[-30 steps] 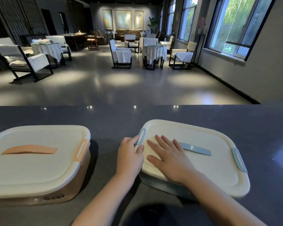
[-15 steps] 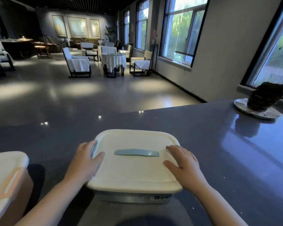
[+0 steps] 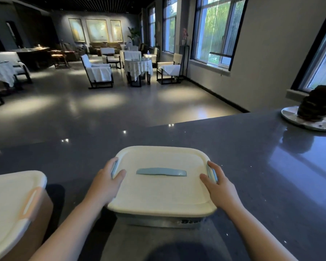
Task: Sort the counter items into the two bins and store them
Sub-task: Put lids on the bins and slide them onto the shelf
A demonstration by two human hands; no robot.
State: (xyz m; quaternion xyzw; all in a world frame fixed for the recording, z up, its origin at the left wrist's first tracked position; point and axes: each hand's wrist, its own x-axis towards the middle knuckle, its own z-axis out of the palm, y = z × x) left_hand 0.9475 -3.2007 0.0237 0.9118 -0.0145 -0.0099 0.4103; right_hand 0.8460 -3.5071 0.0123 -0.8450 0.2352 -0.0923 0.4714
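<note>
Two lidded bins are counted on the dark counter [image 3: 252, 166]. At the far left, the orange-trimmed bin [image 3: 13, 208] is cut off by the picture's edge, its cream lid closed. A strip of bare counter separates it from the left hand [image 3: 104, 182], whose fingers are curled over the left clasp of the blue-trimmed bin [image 3: 161, 187], thumb laid on the lid. That bin is set near the counter's near edge, with one blue handle [image 3: 161, 171] across its closed lid. The right hand [image 3: 217, 187] is wrapped round the right clasp in the same way. Rightward, wide open counter is seen up to one white plate [image 3: 307, 121] bearing a dark object, near the far right edge.
</note>
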